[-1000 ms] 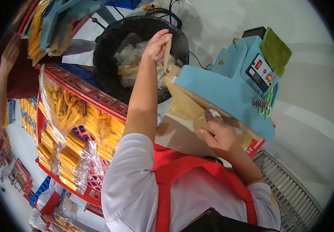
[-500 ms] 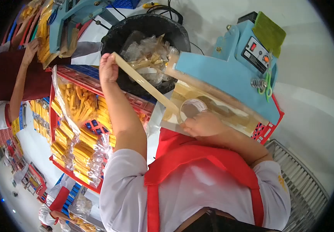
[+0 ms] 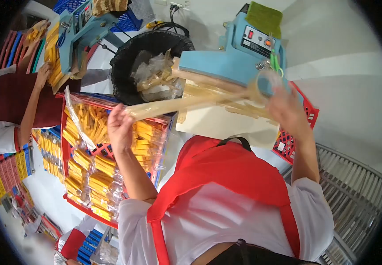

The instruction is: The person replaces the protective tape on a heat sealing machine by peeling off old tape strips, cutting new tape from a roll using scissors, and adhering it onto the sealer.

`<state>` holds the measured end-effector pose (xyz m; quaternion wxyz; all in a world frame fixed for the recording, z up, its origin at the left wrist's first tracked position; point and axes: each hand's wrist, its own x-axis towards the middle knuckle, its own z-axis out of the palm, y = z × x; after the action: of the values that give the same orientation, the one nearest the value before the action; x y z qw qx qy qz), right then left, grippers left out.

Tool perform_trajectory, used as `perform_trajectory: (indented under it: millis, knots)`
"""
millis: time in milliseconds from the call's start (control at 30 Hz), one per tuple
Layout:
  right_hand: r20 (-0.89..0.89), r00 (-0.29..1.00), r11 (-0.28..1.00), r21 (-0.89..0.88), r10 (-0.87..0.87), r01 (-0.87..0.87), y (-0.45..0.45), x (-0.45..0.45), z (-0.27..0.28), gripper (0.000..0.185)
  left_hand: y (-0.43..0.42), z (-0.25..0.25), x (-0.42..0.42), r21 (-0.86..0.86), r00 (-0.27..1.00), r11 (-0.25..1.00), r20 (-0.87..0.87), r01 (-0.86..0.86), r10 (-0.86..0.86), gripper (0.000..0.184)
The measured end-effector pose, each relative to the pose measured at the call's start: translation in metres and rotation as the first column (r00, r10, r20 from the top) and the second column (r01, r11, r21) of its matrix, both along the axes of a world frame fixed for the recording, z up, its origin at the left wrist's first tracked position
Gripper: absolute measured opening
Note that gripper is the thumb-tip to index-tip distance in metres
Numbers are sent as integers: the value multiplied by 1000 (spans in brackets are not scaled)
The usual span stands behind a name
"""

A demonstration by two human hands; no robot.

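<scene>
A strip of tan packing tape stretches nearly level across the front of a blue sealing machine. Its free end is pinched in the fingers of my left hand, above a red crate of bagged yellow sticks. My right hand, smeared by motion, grips the tape roll at the machine's right end. Beneath the strip lies a pale board with brown tape along its upper part. Green-handled scissors hang beside the control panel.
A black-lined bin holding plastic scraps stands behind the red crate. Another red crate sits under the machine's right side, near a metal rack. At far left, a co-worker's hand touches packed yellow sticks by a second blue machine.
My right hand has moved right and up with the roll, lengthening the strip. My left hand has come down with the tape end, so the strip is now nearly level. The view has shifted.
</scene>
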<state>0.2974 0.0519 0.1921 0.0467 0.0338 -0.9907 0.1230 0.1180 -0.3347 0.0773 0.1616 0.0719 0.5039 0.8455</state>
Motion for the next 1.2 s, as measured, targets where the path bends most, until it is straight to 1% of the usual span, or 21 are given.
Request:
perform_trajectory:
  millis: [33,167,233,267,333,367,433,467,500,533,567,633,667,733,800,833,867,933,1033,1167,1200]
  knots:
    - [-63,998,1000,15,5,-4,16,0,0,13,15,5,5,-23,999,999,23,41,-40,50]
    - [-52,997,996,62,-61,64,47,-33,-2,10,46,2,22,-62,997,995,31,76,-74,52]
    - [38,996,991,-101,-82,85,57,-46,-11,12,49,-11,31,-99,991,988,75,120,-112,47]
    - [38,996,991,-101,-81,85,64,-52,-18,12,50,-12,36,-99,991,988,75,119,-112,47]
    - [66,995,973,-214,-76,88,71,-58,-34,17,52,-7,48,13,983,999,179,39,-41,41]
    - [63,995,972,-220,-73,85,71,-55,-38,17,51,-13,51,60,986,998,166,7,-16,36]
    - [-141,986,971,-232,-94,59,71,-53,-39,21,51,-5,62,44,983,999,183,-5,-3,35]
    - [-145,985,971,-231,-90,55,77,-51,-42,21,50,-2,66,29,978,999,209,-14,7,34]
    - [-81,943,870,-418,-322,261,87,-48,-48,24,47,-8,68,28,980,1000,198,-6,0,29]
    - [34,852,688,-574,-523,445,96,-44,-57,27,46,-7,71,21,980,1000,201,-6,1,29]
    - [45,849,679,-578,-527,452,105,-42,-72,27,46,-6,75,13,970,1000,245,-12,8,25]
    - [60,842,776,-357,-536,520,121,-50,-98,31,42,-7,80,-6,958,1000,287,-8,9,21]
    - [62,839,770,-364,-541,524,124,-53,-105,31,39,-10,81,-27,955,999,297,33,-24,16]
    - [149,800,771,-214,-581,599,121,-63,-112,36,35,-8,83,-56,952,996,301,73,-53,11]
    - [159,792,766,-203,-590,611,120,-70,-109,40,34,-6,88,-113,952,992,305,54,-17,4]
    - [170,782,762,-179,-599,622,118,-71,-105,43,33,-8,90,-62,967,996,248,68,-51,1]
    - [177,785,763,-187,-594,619,116,-72,-98,43,33,-8,91,-73,968,995,249,64,-44,1]
    - [473,685,551,-409,-553,727,109,-72,-81,49,34,-9,94,-16,958,997,277,79,-72,2]
    - [480,688,470,-505,-544,724,101,-67,-70,47,42,-7,102,-74,952,997,306,1,22,2]
    - [470,694,559,-413,-546,719,122,-52,-76,40,45,-19,104,-168,965,984,245,-55,96,4]
    - [469,699,597,-372,-539,710,116,-37,-59,38,46,-21,104,-196,969,977,215,-82,125,5]
